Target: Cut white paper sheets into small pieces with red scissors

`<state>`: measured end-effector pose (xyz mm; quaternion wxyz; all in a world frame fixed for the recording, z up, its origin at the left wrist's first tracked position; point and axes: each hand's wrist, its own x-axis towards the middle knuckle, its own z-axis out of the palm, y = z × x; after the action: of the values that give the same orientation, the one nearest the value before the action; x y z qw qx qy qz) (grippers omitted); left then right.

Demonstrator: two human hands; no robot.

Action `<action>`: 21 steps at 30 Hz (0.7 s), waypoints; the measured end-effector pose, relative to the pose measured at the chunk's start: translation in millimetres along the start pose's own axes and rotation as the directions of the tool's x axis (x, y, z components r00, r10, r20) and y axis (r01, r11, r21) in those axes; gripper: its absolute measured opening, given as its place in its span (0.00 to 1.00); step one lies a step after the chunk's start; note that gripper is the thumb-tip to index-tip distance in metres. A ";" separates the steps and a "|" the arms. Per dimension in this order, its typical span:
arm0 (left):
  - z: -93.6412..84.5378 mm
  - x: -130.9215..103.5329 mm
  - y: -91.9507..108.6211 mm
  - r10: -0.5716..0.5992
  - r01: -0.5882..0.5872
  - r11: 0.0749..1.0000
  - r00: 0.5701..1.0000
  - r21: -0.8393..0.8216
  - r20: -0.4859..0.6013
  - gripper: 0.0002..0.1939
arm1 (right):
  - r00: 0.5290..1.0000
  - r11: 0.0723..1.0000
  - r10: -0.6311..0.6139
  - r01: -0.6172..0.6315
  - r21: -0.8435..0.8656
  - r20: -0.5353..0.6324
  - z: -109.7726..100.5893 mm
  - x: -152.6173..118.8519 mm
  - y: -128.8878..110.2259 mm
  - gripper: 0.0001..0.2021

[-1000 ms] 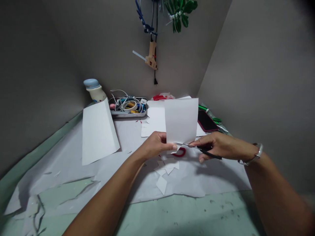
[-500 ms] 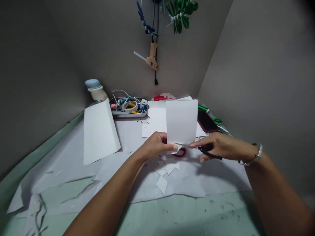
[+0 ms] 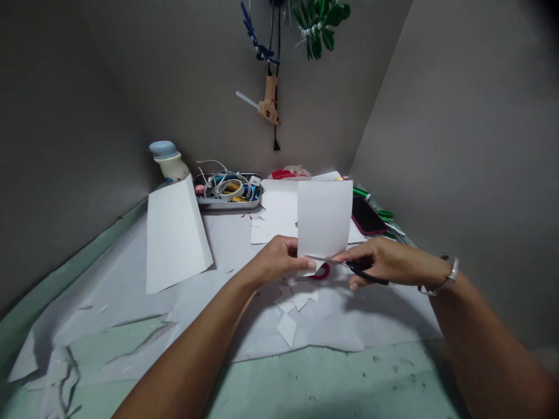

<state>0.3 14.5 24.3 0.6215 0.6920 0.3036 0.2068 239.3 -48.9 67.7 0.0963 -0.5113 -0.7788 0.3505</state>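
A white sheet of paper (image 3: 325, 218) stands upright, pinched at its lower left corner by my left hand (image 3: 283, 256). My right hand (image 3: 378, 262) is closed around black-handled scissors (image 3: 369, 274), whose blades lie across the bottom part of the sheet, close to my left thumb. Just behind the sheet's lower edge a red ring-shaped handle (image 3: 322, 272) partly shows. Below my hands lie several small cut paper pieces (image 3: 301, 292), among them a diamond-shaped piece (image 3: 287, 330).
A folded white sheet (image 3: 177, 238) lies left. Behind it are a lidded jar (image 3: 170, 163) and a metal tray (image 3: 227, 205) of cords and tape. A phone (image 3: 369, 216) rests at right. A glue gun (image 3: 269, 102) hangs on the wall. White paper covers the green table (image 3: 349, 384).
The scissors and my right hand have shifted slightly left along the cut line. The sheet has moved slightly right and down, still pinched in my left hand.
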 end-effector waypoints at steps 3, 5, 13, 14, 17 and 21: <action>-0.7 -0.8 0.8 -0.010 0.010 1.000 1.000 0.010 -0.016 0.13 | 1.000 1.000 -0.003 0.003 0.007 -0.025 1.2 1.0 0.8 0.25; -1.2 -1.0 0.9 -0.024 0.024 1.000 1.000 0.019 -0.020 0.13 | 1.000 1.000 -0.010 0.010 0.008 -0.018 1.5 1.4 2.1 0.25; -1.7 1.4 -3.8 0.010 -0.010 1.000 1.000 -0.011 0.027 0.12 | 1.000 1.000 0.026 -0.026 -0.014 0.011 -0.1 -1.2 0.5 0.26; -1.3 1.5 -4.2 0.018 -0.017 1.000 0.999 -0.027 0.035 0.11 | 0.999 0.999 0.034 -0.033 -0.026 0.011 0.1 -1.4 -0.9 0.26; 0.6 0.7 -3.2 0.007 -0.003 0.998 0.998 -0.058 0.067 0.12 | 0.999 0.998 0.046 -0.045 -0.041 0.019 1.4 -0.4 -4.7 0.27; 1.4 -0.9 -0.8 -0.012 0.017 0.999 0.996 -0.052 0.083 0.12 | 1.000 0.999 0.027 -0.027 -0.028 0.015 3.1 2.4 -4.9 0.27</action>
<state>0.5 12.9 23.4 0.6531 0.6811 0.2771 0.1814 233.1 -49.3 68.0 0.0783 -0.5202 -0.7775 0.3447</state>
